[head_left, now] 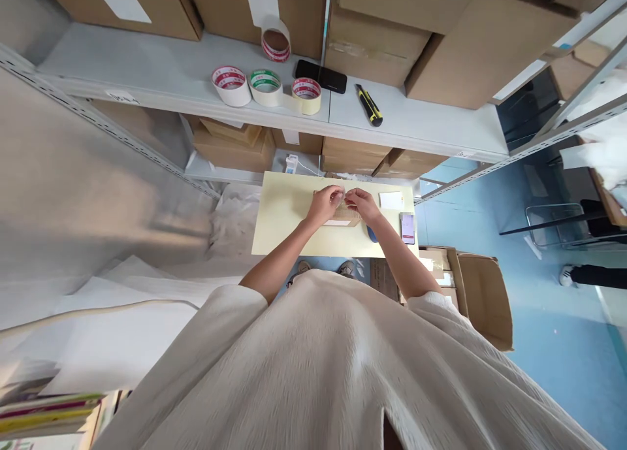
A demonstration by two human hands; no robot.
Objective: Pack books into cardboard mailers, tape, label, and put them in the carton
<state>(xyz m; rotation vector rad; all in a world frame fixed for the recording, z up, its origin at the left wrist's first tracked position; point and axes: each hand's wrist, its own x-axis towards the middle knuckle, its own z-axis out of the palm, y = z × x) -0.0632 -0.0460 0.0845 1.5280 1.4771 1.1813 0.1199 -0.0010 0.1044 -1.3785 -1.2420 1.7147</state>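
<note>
A small cardboard box [353, 219] with a white label on its near side sits on a pale yellow table [279, 221]. Above the box, my left hand [325, 203] is closed in a pinch. My right hand [361, 204] faces it closely, fingertips also pinched together. Something thin and clear seems to show between the two hands, too small to make out. Partly hidden by my right wrist is a blue object [372, 234]. To the right on the table lie a white paper pad [390, 200] and a phone [407, 228] with its screen lit.
On the shelf [416, 120] ahead are several tape rolls [265, 87], a black phone-like object [321, 76] and a yellow-black box cutter [369, 105]. Cardboard boxes [377, 45] fill its back. An open carton [482, 300] stands at right; white sheeting [132, 332] lies at left. Another person's leg [595, 275] shows far right.
</note>
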